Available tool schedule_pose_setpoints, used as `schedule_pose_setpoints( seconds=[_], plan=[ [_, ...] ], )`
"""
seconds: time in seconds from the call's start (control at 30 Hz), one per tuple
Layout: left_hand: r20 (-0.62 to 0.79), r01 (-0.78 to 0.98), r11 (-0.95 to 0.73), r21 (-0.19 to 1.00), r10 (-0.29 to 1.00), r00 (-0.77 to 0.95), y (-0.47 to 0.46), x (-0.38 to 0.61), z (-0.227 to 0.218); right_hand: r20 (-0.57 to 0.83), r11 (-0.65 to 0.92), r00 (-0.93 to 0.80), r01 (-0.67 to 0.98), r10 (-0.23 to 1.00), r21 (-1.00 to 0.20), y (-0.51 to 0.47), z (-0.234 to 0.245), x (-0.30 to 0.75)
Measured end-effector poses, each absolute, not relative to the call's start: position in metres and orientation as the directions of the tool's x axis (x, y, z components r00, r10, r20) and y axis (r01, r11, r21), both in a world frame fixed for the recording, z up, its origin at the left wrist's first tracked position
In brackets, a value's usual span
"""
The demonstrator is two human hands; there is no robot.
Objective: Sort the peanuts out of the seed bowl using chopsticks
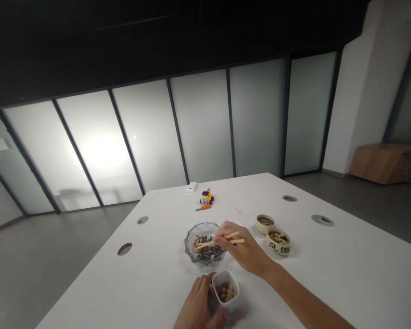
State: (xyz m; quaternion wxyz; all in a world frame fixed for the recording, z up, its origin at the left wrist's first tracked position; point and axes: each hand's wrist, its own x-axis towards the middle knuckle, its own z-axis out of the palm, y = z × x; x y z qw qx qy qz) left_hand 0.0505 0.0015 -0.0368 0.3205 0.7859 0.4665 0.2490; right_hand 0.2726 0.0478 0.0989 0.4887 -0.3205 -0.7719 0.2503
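My right hand [239, 246] is closed around a pair of wooden chopsticks [208, 245]. Their tips reach into a clear glass bowl [191, 255] with a scalloped rim. Inside it lie dark beans [208, 254] and pale tan pieces that look like peanuts [199, 239]. Whether the tips pinch a piece is too small to tell. Nearer to me, my left hand [199, 305] grips a small white square cup [233, 301] from its left side, thumb at the front. Tan and brown pieces [226, 291] cover the cup's bottom.
Right of the glass bowl stand two cream round pots, one with dark contents [259, 227] and one with tan pieces and dark characters [285, 250]. Farther back are a yellow toy vehicle [207, 197], a toy carrot [204, 207] and a white device [192, 187]. Round holes [124, 249] pierce the white table [150, 288].
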Motion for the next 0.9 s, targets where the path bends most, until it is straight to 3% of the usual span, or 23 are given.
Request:
schedule_pose_setpoints(
  seconds=[0.23,0.57,0.9],
  plan=[
    [0.127,0.531,-0.402,0.746,0.868,0.479,0.001,0.051,-0.036,0.580,0.662,-0.335,0.235,0.742,-0.712,0.060,0.058,0.263],
    [0.151,0.521,-0.421,0.742,0.863,0.482,0.003,0.051,-0.039,0.561,0.661,-0.380,0.222,0.736,-0.717,0.056,0.055,0.259],
    [0.123,0.535,-0.388,0.750,0.878,0.463,-0.001,0.053,-0.031,0.548,0.586,-0.213,0.219,0.809,-0.780,0.067,0.059,0.271]
  ],
)
